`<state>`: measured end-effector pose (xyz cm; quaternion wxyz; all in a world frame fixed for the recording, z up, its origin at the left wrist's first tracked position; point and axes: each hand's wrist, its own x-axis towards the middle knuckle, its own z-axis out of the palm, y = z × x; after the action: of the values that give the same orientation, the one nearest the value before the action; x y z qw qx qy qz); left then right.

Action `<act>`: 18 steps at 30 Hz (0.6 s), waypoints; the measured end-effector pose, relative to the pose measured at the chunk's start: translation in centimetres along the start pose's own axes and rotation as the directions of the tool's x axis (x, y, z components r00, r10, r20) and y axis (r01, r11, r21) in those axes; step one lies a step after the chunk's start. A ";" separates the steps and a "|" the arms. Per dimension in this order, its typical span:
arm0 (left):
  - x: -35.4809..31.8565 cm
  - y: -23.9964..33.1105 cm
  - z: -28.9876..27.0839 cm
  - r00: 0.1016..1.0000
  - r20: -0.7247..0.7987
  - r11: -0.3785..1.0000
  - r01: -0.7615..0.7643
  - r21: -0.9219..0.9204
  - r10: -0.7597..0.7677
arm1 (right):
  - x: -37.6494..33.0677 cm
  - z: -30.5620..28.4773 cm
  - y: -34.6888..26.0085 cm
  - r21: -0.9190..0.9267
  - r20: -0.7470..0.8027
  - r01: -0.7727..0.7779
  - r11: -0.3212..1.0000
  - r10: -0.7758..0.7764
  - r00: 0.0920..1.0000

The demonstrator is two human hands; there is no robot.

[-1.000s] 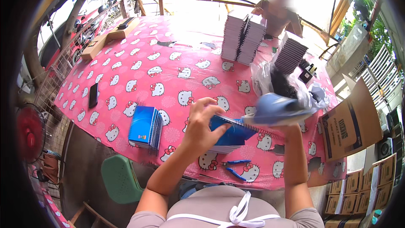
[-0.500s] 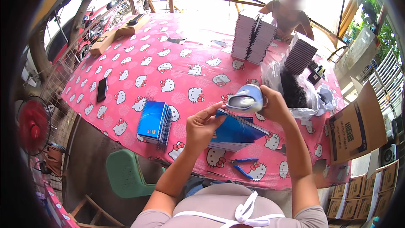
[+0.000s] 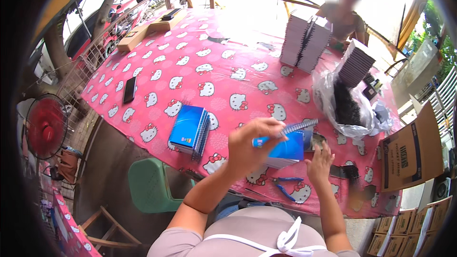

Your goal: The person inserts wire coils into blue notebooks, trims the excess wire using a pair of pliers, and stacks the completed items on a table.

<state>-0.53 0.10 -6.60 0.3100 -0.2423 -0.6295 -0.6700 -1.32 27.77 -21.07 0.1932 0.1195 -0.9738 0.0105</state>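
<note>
My left hand point(image 3: 254, 143), slightly blurred, pinches a small blue spiral notebook point(image 3: 301, 126), tilted nearly edge-on with its wire coil upward. Beneath it lies a stack of blue-covered notebooks point(image 3: 288, 150) on the table. My right hand point(image 3: 321, 163) has its fingers spread and holds nothing. Just beyond its fingertips, against the right of the stack, sits a rounded blue-grey hollow object point(image 3: 314, 141), partly hidden. Blue-handled pliers point(image 3: 286, 189) lie closer to me. To the left stands another pile of blue spiral notebooks point(image 3: 189, 128).
Tall stacks of bound white-paged notebooks point(image 3: 304, 43) and a clear plastic bag with black coils point(image 3: 346, 107) stand at the far right, near another person point(image 3: 345, 21). An open carton point(image 3: 413, 152) is at the right edge. A phone point(image 3: 129, 90) lies left; a green stool point(image 3: 154, 185) stands below.
My right hand has let go of the rounded blue-grey object, now down beside the stack, and drawn nearer to me. My left hand has lifted a notebook off the stack. The view has shifted.
</note>
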 end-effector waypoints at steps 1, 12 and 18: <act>-0.2 1.7 0.1 0.984 0.050 0.966 -0.177 0.186 0.171 | -1.2 -2.2 -1.0 0.264 0.008 0.059 0.963 -0.063 0.998; -5.7 -0.4 1.4 0.996 0.081 0.956 -0.001 0.292 -0.023 | -3.3 -14.2 -6.9 0.748 -0.053 0.091 0.657 -0.079 0.996; -5.8 -0.1 2.2 0.996 0.081 0.976 0.019 0.218 -0.038 | -0.9 -16.2 -7.8 0.677 -0.086 0.083 0.731 -0.033 0.996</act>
<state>3.26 2.92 -10.59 0.2979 -0.2260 -0.7148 -0.5909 7.38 21.45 -6.66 0.1696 0.2117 -0.8912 0.3635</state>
